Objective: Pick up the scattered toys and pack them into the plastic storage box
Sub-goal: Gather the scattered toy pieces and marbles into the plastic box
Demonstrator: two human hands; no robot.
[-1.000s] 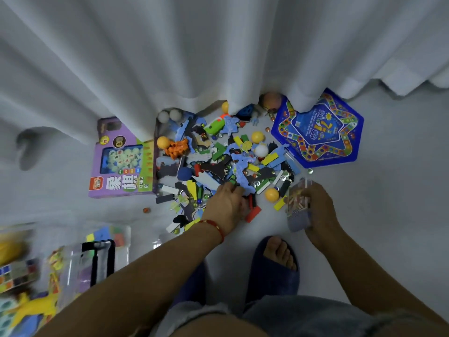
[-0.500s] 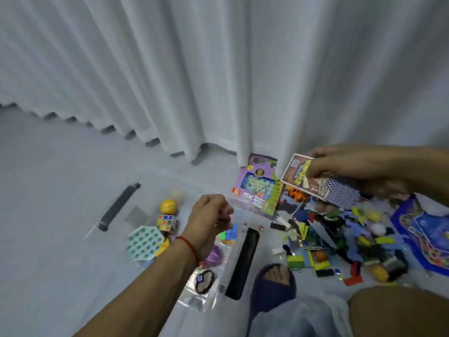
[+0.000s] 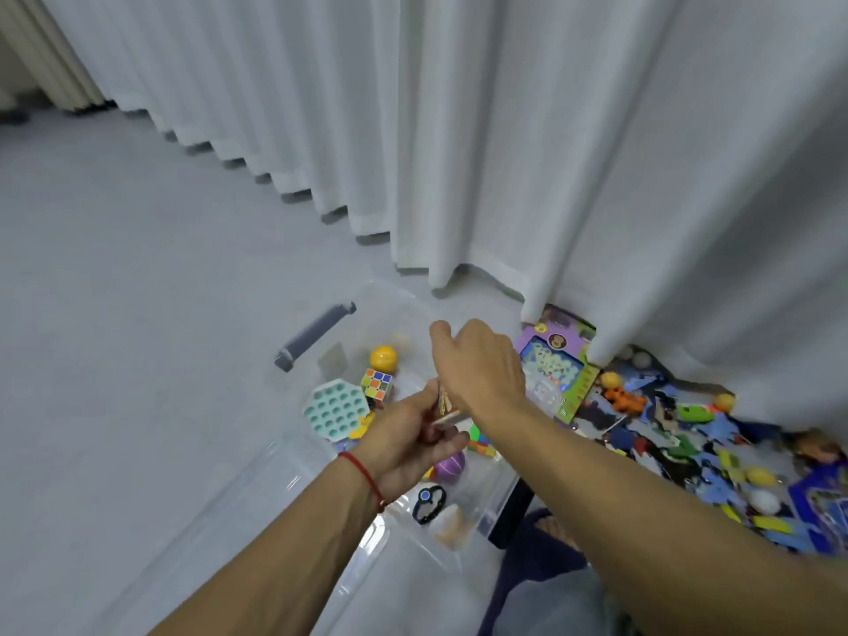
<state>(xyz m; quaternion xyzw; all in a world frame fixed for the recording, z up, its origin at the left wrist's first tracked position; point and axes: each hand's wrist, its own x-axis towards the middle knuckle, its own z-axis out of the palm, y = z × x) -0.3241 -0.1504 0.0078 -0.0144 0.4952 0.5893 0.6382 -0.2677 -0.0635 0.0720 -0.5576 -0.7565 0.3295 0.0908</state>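
Observation:
A clear plastic storage box (image 3: 275, 470) lies on the floor, with a grey handle (image 3: 316, 335) on its far side. Inside it are a teal pop toy (image 3: 337, 413), a puzzle cube (image 3: 377, 383), a yellow ball (image 3: 383, 358), a purple egg (image 3: 450, 466) and a black wristband (image 3: 429, 501). My left hand (image 3: 408, 445) grips a flat card pack (image 3: 449, 408) edge-on over the box. My right hand (image 3: 477, 364) hovers just above it with its fingers loosely curled downward, away from the pack. The scattered toys (image 3: 665, 429) lie to the right.
A white curtain (image 3: 504, 130) hangs along the back, its hem touching a purple game box (image 3: 555, 364) and the pile. A blue game board (image 3: 821, 502) lies at the far right. My slippered foot (image 3: 546, 530) stands beside the box's black handle (image 3: 511, 516).
The view swung left from the toy pile to the box. My right hand carried the card pack over the box, and my left hand now grips it there.

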